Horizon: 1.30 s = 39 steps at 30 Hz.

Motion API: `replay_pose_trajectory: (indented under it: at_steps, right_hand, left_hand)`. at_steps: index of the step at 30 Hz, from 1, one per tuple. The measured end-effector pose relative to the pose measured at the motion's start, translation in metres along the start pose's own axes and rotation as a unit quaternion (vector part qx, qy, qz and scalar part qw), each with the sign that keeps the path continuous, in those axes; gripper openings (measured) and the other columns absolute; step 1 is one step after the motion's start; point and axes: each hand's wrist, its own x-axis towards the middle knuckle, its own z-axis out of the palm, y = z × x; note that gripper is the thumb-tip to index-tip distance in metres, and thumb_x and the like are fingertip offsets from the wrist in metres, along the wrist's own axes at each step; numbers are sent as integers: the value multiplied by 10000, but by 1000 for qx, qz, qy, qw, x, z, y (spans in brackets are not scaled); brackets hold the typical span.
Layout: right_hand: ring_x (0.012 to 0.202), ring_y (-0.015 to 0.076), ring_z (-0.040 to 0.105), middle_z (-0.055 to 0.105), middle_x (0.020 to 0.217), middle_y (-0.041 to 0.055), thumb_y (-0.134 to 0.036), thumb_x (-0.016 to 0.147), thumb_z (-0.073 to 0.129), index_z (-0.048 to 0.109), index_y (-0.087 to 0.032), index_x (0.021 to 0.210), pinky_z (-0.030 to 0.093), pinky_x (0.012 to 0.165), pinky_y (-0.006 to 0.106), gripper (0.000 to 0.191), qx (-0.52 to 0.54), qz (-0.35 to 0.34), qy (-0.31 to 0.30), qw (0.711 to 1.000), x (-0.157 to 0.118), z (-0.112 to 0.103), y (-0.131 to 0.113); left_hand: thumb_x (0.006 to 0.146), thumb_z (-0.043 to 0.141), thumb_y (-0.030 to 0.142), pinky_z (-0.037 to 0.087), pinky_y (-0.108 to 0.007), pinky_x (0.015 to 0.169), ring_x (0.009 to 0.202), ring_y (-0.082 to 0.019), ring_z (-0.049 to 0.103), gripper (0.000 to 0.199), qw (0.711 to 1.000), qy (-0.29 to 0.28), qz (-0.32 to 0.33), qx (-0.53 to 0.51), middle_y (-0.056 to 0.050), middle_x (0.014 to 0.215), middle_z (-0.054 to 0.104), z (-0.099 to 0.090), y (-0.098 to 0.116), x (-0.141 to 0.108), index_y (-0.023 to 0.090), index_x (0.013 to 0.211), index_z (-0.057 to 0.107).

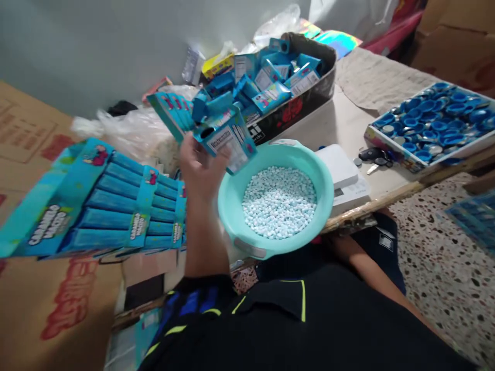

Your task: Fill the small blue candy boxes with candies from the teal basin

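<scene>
The right forearm is running down under the surface [386, 190], its hand hidden, so I cannot tell its grip. Just above the teal basin [247, 234] of small white candies [279, 202], the left hand [201, 172] is gripping a small blue box [230, 141], open end up. Farther back, a dark tray [294, 111] is holding more blue boxes.

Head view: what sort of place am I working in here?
Likely a small, makeshift candy-packing bench. A teal basin holds small pale pellets, a black tray is heaped with little blue cartons, and the left hand holds one such carton by a scale.
</scene>
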Motion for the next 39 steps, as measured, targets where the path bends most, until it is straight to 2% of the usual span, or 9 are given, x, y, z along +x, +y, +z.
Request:
replay_pose_trajectory:
  at_steps: [4, 8, 11, 14, 18, 22, 28, 34, 39]
  right_hand:
    - [946, 298, 776, 805, 1030, 122, -315, 990, 522, 793, -211, 1005, 642, 859, 438, 290, 44, -66, 41, 996, -61, -35, 18]
    - [931, 271, 783, 803, 1057, 68, -316, 999, 610, 736, -279, 1142, 636, 808, 432, 194, -6, -156, 265, 951, -91, -142, -24]
    - [1004, 288, 759, 786, 1107, 77, -284, 972, 653, 739, -285, 1132, 610, 903, 481, 182, -140, -290, 263, 909, -48, -227, -99]
    - [1063, 295, 748, 779, 1153, 96, -428, 1001, 606, 770, -262, 1146, 608, 917, 470, 274, -184, -348, 92, 915, 38, -264, -168]
    - [1119, 403, 720, 707, 1307, 217, -612, 912, 698, 662, -151, 1421, 587, 965, 539, 687, -255, -239, -126, 928, 154, -222, -212]
    - [1411, 386, 563, 566, 1526, 228, -539, 1025, 563, 575, -136, 1503, 453, 1196, 529, 625, -169, -226, -84, 956, 213, -147, -219]
    - [1389, 339, 582, 616, 1478, 203, -623, 1004, 578, 661, -140, 1402, 444, 1216, 489, 631, -74, -370, -148, 914, 191, -86, -224]
    - [1164, 309, 673, 711, 1236, 206, -629, 997, 597, 703, -109, 1291, 530, 1062, 462, 607, -68, -459, -304, 832, 148, -105, -219]
    - [1154, 312, 686, 726, 1267, 188, -629, 977, 618, 712, -131, 1316, 523, 1027, 450, 609, -64, -375, -371, 847, 122, -129, -211]
  left_hand:
    - [628, 929, 420, 561, -238, 672, 752, -149, 705, 430, 962, -4, -184, -202, 29, 793, 717, 16, -30, -58, 197, 824, 618]
    - [538, 869, 245, 518, -233, 619, 727, -162, 660, 403, 916, -6, -327, -233, 20, 773, 690, 25, -52, -66, 213, 859, 628]
    - [503, 843, 199, 562, -259, 708, 834, -195, 701, 642, 900, 31, -348, -262, 2, 877, 725, 25, -54, -63, 221, 1119, 666]
    - [522, 814, 208, 574, -277, 771, 886, -206, 716, 697, 905, 32, -338, -256, -25, 960, 745, 24, -48, -62, 194, 1209, 691]
    - [587, 729, 208, 577, -293, 815, 915, -213, 717, 533, 907, 71, -336, -245, -60, 1019, 766, 21, -43, -63, 159, 1118, 722]
    - [600, 730, 168, 585, -298, 815, 921, -217, 721, 525, 903, 89, -347, -237, -62, 1022, 770, 18, -47, -65, 171, 1125, 704]
    - [638, 705, 98, 575, -309, 850, 954, -216, 713, 507, 930, 44, -315, -183, -51, 1072, 762, 20, -54, -73, 181, 1138, 702]
    - [675, 719, 84, 552, -363, 929, 1010, -242, 709, 469, 942, 1, -311, -127, -64, 1096, 757, 20, -51, -78, 186, 1132, 693]
    - [699, 716, 85, 550, -360, 926, 1025, -244, 707, 459, 939, 10, -322, -116, -65, 1118, 752, 19, -45, -75, 198, 1142, 678]
